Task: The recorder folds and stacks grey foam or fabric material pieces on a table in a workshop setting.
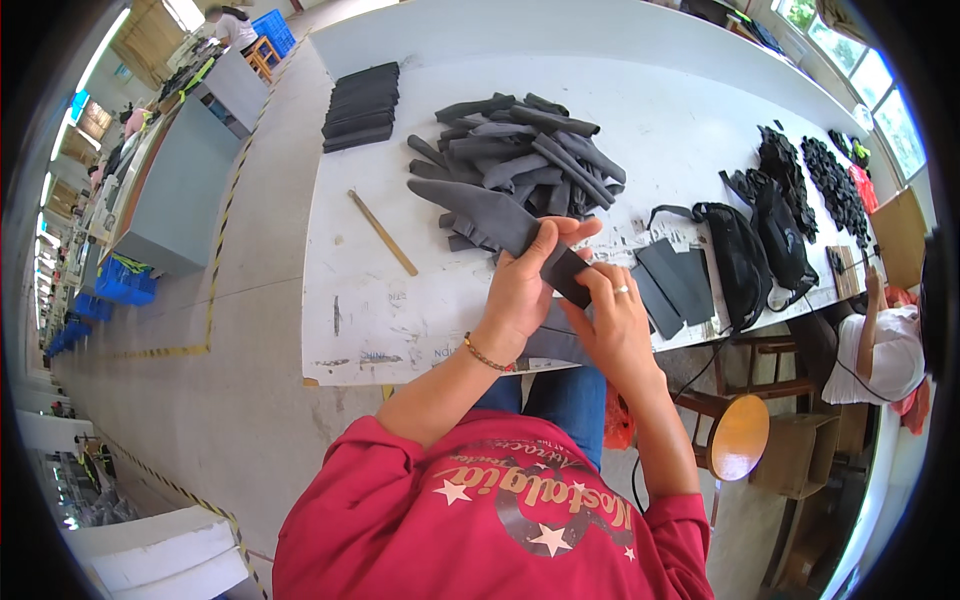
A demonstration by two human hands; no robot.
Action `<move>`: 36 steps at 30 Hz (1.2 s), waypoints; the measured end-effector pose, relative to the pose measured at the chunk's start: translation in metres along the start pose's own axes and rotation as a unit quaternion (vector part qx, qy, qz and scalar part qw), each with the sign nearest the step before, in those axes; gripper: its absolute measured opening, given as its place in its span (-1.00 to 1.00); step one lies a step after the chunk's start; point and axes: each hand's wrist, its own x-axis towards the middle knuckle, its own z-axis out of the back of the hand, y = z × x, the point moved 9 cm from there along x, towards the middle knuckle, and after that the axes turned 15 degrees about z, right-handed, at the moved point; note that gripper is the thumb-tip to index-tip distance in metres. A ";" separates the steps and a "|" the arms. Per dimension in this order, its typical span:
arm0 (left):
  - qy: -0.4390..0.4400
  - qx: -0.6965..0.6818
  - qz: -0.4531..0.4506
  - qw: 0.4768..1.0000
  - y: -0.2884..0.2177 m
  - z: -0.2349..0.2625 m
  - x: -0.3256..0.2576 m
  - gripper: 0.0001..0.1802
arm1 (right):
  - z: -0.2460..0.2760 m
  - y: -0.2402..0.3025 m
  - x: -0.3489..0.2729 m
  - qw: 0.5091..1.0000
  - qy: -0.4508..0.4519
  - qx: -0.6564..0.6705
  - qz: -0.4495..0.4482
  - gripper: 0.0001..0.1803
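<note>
A long dark grey cloth piece (478, 206), pointed at its far end, slants across the front of the white table. My left hand (527, 280) is closed round it, thumb on top and some fingers stretching past its edge. My right hand (612, 318), with a ring on one finger, pinches the darker, flat near end (568, 278); whether that end is a separate piece I cannot tell. Just beyond my hands lies a heap of similar grey cloth pieces (540, 150). Flat dark rectangular pieces (672, 285) rest to the right of my right hand.
A wooden stick (383, 233) lies on the white table (350, 290), with a neat dark stack (360, 105) behind it. Black bags (738, 255) and small black pieces (835, 190) cover the right side. Another person (880, 345) sits at the right, near a wooden stool (738, 437).
</note>
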 end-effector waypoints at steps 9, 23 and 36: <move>-0.012 -0.008 0.050 0.999 0.021 -0.001 0.002 -0.70 | -0.001 -0.013 -0.007 0.999 0.046 0.027 -0.004 -0.64; 0.008 -0.094 -0.070 0.993 0.006 0.002 0.003 -0.69 | 0.015 -0.003 0.009 0.995 -0.035 0.063 0.074 -0.78; 0.061 -0.137 -0.039 0.988 0.008 -0.013 -0.012 -0.69 | 0.008 -0.005 0.010 0.989 -0.095 0.107 0.034 -0.84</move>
